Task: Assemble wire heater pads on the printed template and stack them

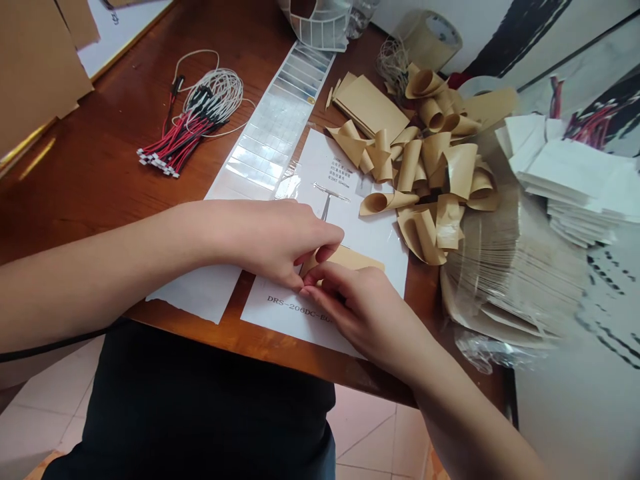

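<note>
My left hand [273, 243] and right hand [360, 313] grip a kraft paper strip [343, 259] between their fingertips, over a printed white sheet [280, 313] that overhangs the desk's [100, 180] near edge. Curled kraft paper [430, 167] crowds one o'clock; red-and-black wire leads [190, 130] lie at eleven, past open wood.

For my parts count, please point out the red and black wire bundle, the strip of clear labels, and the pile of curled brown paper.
Red and black wire bundle [187, 137]: head view, on the middle of the wires.
Strip of clear labels [263, 133]: head view, mid-strip.
Pile of curled brown paper [435, 153]: head view, on a curled piece near the middle.
</note>
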### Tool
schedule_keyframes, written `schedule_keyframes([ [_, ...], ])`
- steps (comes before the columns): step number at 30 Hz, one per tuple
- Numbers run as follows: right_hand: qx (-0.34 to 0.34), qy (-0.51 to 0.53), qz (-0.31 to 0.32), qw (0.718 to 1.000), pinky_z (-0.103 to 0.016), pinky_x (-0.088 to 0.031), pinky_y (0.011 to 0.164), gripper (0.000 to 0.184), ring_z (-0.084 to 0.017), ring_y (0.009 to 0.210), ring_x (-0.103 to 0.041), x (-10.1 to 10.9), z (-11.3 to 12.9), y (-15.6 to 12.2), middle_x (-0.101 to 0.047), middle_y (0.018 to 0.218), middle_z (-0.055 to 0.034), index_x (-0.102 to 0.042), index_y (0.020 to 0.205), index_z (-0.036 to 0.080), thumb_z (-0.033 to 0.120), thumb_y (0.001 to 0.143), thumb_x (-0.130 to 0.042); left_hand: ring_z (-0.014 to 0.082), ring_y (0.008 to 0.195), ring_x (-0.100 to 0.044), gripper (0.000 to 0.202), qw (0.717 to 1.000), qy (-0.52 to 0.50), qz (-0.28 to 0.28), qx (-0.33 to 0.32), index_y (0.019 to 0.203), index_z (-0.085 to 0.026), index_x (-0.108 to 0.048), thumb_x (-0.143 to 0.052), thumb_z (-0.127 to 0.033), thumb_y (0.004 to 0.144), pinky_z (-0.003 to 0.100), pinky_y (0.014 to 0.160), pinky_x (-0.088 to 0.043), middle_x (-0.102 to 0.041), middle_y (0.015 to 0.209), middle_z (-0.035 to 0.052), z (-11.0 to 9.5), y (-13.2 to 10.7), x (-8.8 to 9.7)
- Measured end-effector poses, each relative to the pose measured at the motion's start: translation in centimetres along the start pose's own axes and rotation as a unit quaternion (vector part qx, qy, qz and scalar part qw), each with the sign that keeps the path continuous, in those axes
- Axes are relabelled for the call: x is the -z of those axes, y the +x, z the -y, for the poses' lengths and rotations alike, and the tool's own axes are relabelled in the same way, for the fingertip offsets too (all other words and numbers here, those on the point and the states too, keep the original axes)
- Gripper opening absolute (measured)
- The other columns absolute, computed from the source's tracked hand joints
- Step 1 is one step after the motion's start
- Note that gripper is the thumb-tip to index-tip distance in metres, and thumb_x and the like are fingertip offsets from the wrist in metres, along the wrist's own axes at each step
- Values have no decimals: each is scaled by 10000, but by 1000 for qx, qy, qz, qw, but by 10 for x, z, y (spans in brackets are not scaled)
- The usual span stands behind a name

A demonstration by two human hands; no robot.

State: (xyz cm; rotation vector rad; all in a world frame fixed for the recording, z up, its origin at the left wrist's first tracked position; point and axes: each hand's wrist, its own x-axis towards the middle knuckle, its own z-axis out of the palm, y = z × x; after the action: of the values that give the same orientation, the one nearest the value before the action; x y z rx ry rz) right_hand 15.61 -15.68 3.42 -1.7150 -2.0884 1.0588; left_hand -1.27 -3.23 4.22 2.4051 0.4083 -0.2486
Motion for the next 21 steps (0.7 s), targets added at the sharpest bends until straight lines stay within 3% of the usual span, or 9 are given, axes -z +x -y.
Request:
schedule_keyframes([
  [6,-22,56,21,998,-227,-338,554,174,-99,561,-480,5,-1,4,-589,641,46,-668,820,191,184,969,-577,166,745,-581,248,1000,4,3,-3,1008,-219,-629,-743,-349,831,272,628,-335,-700,906,31,0,0,2],
  [13,-26,61,15,998,-226,-309,531,169,-94,539,-447,4,2,4,-532,597,63,-589,764,200,159,924,-552,165,772,-587,216,1000,2,11,0,980,-212,-625,-732,-295,811,270,642,-341,-704,921,30,-2,0,4],
  [21,-49,-16,-59,997,-241,-312,548,141,-101,535,-415,6,-1,4,-506,570,63,-490,699,224,168,809,-559,188,775,-589,348,1000,19,3,18,1096,-219,-624,-752,-291,781,282,659,-337,-684,909,23,-1,1,2],
])
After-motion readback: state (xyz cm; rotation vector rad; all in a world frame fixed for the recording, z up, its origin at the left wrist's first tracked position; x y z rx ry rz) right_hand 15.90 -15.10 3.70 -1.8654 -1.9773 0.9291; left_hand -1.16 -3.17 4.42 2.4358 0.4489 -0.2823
